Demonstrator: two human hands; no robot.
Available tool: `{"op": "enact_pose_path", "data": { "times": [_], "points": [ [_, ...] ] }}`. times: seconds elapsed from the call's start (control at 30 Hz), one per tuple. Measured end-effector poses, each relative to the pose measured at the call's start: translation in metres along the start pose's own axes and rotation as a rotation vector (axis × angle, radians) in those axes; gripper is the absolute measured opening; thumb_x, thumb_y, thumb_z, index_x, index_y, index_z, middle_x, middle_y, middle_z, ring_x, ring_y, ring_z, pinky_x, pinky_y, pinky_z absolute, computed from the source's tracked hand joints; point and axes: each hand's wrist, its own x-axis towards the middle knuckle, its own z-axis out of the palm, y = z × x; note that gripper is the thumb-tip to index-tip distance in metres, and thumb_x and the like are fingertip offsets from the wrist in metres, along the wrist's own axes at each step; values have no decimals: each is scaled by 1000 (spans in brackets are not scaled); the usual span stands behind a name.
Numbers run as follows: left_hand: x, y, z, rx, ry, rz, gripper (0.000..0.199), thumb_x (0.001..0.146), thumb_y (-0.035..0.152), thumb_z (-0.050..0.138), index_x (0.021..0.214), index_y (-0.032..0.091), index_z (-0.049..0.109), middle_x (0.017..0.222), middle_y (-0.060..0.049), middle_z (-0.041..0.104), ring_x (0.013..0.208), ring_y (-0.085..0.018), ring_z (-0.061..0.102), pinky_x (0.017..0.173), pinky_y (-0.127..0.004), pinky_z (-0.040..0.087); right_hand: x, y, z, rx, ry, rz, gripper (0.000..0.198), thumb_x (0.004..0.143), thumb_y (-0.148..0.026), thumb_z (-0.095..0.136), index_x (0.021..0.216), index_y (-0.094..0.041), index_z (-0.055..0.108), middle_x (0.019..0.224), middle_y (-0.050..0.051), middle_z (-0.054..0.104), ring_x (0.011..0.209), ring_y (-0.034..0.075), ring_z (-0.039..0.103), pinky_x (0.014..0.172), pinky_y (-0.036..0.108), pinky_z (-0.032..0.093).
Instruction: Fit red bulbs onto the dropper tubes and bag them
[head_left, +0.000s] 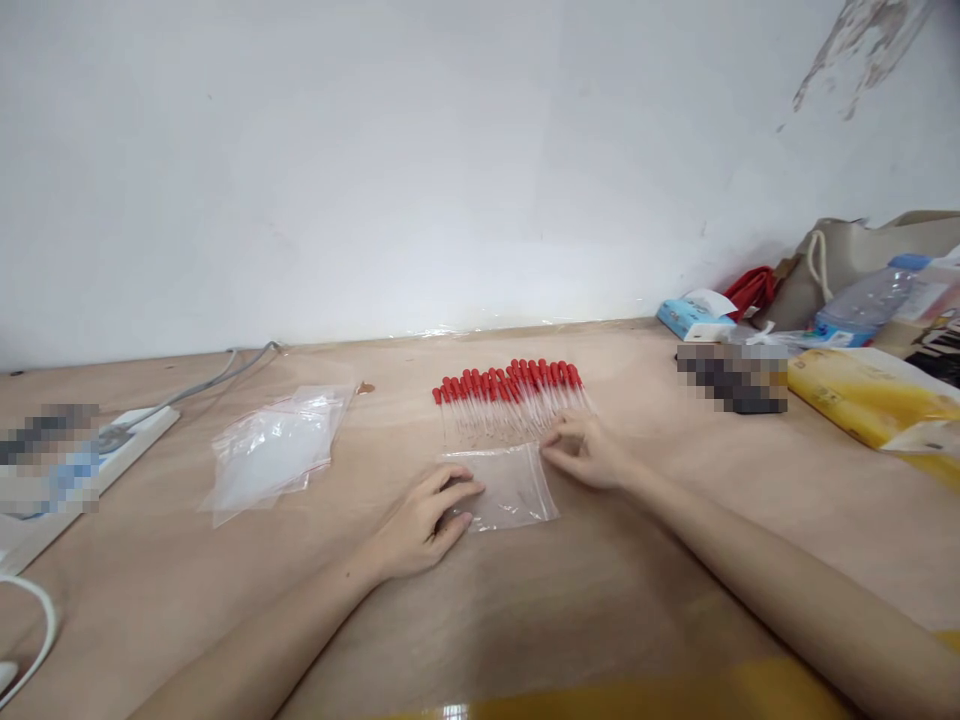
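While fingers [459, 491] flank bag [514, 495], red-topped sticks [517, 383] beyond

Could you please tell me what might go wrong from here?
The right hand, close to the loose row of slim red-headed pieces with clear stems, might nudge some out of line. The flat clear plastic bag, lying partly beneath the left hand, could crease or slide if that hand shifts.
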Motion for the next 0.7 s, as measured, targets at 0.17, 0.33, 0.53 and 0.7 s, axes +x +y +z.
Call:
{"op": "enact_pose_path", "data": {
  "times": [0.17,0.33,0.53,0.7],
  "points": [
    [2,0,0,-20,4,15,33,85,24,44,117,22,51,119,-9,47,110,-21,45,94,-39,39,60,9,2,-224,200,406,17,71,-35,55,67,-18,57,69,2,61,66,15,55,60,25,39],
    [2,2,-2,-11,-1,8,33,85,27,45,117,22,51,119,-8,47,110,-20,45,94,-37,40,99,5,13,-343,52,697,23,67,-39,57,72,-17,61,77,8,63,74,20,59,61,28,41],
    [2,0,-1,-9,2,25,33,85,28,45,117,22,51,118,-9,48,109,-21,45,94,-38,39,113,6,21,-317,20,761,19,62,-23,60,78,-14,62,83,11,64,76,23,60,57,26,41],
    [1,-1,0,-2,-8,10,33,86,28,44,118,22,51,119,-9,47,111,-21,44,95,-39,38,109,2,8,-230,57,692,14,70,-26,53,65,-14,59,67,9,62,67,20,59,54,24,39]
  ]
}}
